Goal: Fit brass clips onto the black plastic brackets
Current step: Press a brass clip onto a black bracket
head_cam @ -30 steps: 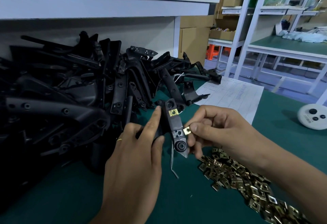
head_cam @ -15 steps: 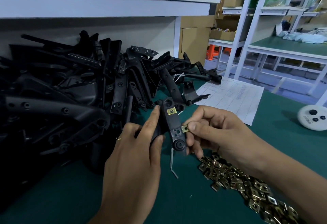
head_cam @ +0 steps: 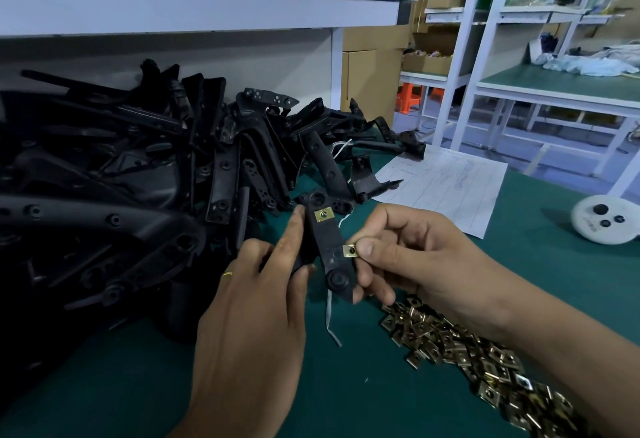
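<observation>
My left hand (head_cam: 256, 302) grips a black plastic bracket (head_cam: 329, 247) above the green mat, index finger laid along its left edge. One brass clip (head_cam: 323, 215) sits fitted near the bracket's upper end. My right hand (head_cam: 412, 257) pinches a second brass clip (head_cam: 349, 250) between thumb and fingers, pressed against the bracket's right edge. A loose heap of brass clips (head_cam: 467, 358) lies on the mat below my right wrist. A large pile of black brackets (head_cam: 138, 188) fills the left side.
A printed paper sheet (head_cam: 446, 185) lies behind my right hand. A white round device (head_cam: 602, 221) sits at the right edge of the green mat (head_cam: 381, 403). A white shelf (head_cam: 207, 5) overhangs the pile. A thin white strip (head_cam: 330, 320) hangs under the bracket.
The bracket has shifted slightly up and left in my left hand. My right hand has kept the second clip against the bracket's right edge.
</observation>
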Motion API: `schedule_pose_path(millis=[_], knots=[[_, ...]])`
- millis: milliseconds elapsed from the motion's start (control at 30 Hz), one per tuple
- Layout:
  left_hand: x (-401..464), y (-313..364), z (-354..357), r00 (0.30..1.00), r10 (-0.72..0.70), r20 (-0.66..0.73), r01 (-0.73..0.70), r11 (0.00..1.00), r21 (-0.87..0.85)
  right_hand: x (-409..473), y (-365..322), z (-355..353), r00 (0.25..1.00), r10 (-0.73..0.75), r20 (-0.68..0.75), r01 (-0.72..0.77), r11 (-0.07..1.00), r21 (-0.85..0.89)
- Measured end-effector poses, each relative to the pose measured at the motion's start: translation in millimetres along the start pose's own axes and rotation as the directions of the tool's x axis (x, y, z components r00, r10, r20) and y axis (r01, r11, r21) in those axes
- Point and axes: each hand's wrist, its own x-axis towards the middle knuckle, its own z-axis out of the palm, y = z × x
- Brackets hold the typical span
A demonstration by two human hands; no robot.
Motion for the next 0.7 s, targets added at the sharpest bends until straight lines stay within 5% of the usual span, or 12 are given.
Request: schedule_pose_path(millis=[500, 700], knots=[[1, 6, -5, 0.994, -0.039, 0.104, 0.035, 0.999, 0.038, -3, 5, 4, 0.991, 0.102, 0.092, -0.114, 0.983, 0.141], [-2, 8, -6, 0.996, 0.019, 0.085, -0.013, 0.998, -0.069, -2, 13, 18, 0.989, 0.078, 0.123, -0.095, 0.986, 0.139]])
